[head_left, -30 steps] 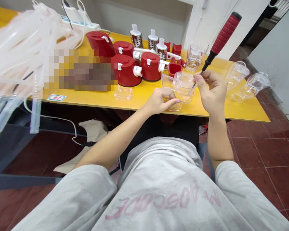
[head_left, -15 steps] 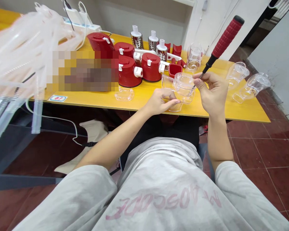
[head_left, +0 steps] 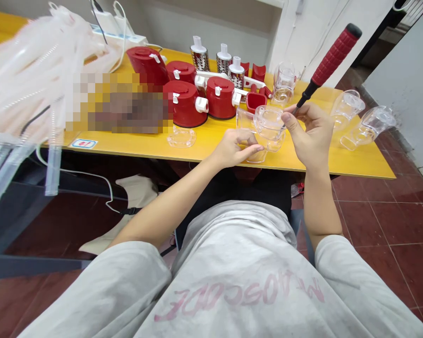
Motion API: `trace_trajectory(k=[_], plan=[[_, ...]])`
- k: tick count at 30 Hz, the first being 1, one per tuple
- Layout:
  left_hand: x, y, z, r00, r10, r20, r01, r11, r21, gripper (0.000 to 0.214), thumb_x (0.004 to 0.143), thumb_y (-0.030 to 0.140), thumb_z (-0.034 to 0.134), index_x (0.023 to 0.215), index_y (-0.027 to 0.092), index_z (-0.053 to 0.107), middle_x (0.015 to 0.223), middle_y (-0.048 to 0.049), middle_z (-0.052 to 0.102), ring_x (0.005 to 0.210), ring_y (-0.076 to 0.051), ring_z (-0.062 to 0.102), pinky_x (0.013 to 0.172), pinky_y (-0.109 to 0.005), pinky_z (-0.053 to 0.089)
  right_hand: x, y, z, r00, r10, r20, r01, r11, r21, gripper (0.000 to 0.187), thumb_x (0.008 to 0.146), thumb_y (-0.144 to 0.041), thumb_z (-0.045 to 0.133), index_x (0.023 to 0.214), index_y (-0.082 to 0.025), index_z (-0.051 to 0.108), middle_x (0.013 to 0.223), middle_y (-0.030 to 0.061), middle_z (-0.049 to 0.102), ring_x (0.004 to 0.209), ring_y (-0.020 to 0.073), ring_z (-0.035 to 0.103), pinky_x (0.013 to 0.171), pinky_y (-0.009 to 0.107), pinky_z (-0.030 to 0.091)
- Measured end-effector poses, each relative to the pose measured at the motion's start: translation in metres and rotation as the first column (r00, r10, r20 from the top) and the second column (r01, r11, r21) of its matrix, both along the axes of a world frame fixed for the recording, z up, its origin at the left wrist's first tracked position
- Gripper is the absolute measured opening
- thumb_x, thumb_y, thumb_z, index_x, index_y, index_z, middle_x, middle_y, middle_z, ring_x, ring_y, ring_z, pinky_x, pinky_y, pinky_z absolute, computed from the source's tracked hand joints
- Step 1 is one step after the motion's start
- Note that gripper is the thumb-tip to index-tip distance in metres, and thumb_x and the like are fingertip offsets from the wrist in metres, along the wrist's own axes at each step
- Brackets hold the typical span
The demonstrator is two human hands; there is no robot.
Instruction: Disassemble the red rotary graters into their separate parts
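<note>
Near the table's front edge, my left hand [head_left: 238, 149] grips a clear plastic housing [head_left: 268, 123] with a round opening and a side tube. My right hand [head_left: 312, 134] is closed round the shaft of a screwdriver [head_left: 334, 58], whose red and black handle slants up to the right. The shaft's lower end meets the right side of the housing; its exact tip is hard to see through the clear plastic. A flat clear plastic ring [head_left: 181, 137] lies on the table left of my left hand.
Several red plastic bodies [head_left: 221, 97] with white handles stand behind my left hand. Metal grater drums [head_left: 236, 74] are at the back. More clear housings [head_left: 347, 110] sit to the right. Plastic bags [head_left: 31, 80] hang over the left side of the yellow table [head_left: 215, 157].
The screwdriver handle has tilted very slightly to the right. My left hand and the clear housing have hardly moved.
</note>
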State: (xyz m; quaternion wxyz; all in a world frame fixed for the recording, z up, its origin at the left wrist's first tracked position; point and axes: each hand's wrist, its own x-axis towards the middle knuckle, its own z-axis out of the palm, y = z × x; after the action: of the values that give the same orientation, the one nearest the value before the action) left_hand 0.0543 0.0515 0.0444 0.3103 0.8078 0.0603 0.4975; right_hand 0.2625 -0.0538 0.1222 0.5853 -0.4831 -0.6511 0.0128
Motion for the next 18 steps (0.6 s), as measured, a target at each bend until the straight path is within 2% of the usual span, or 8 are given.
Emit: trace_trajectory(k=[3,12,18], plan=[[-0.0001,0.0002,-0.0007,1.0,0.004,-0.005,-0.004,1.0,-0.002,0.051,0.104,0.058,0.081,0.071,0.02,0.073,0.069,-0.0056,0.075,0.066,-0.017,0.069,0.072,-0.035,0.053,0.0013,0.0017,-0.0016,1.0,0.005,-0.015,-0.005,1.0,0.008,0.049,0.103,-0.078,0.077,0.109,-0.031,0.084,0.108,0.0032,0.084,0.109,0.0261,0.085,0.109,0.052,0.074],[-0.0001,0.0007,-0.0017,1.0,-0.004,0.006,0.004,1.0,0.008,0.049,0.105,0.055,0.081,0.072,0.02,0.073,0.069,-0.0052,0.075,0.065,-0.017,0.069,0.069,-0.034,0.052,0.0065,0.005,-0.006,0.996,0.052,-0.068,-0.053,0.998,-0.021,0.054,0.103,-0.079,0.077,0.132,-0.033,0.082,0.126,0.0056,0.086,0.126,0.0312,0.084,0.115,0.061,0.073],[-0.0005,-0.0004,-0.0003,1.0,-0.001,0.011,0.001,1.0,0.012,0.049,0.104,0.055,0.082,0.071,0.02,0.072,0.068,-0.0046,0.074,0.065,-0.017,0.069,0.069,-0.033,0.052,0.002,0.0007,-0.0006,0.999,0.026,-0.045,-0.029,0.998,-0.05,0.055,0.105,-0.082,0.07,0.136,-0.037,0.078,0.134,0.0064,0.083,0.136,0.0307,0.081,0.12,0.058,0.07]])
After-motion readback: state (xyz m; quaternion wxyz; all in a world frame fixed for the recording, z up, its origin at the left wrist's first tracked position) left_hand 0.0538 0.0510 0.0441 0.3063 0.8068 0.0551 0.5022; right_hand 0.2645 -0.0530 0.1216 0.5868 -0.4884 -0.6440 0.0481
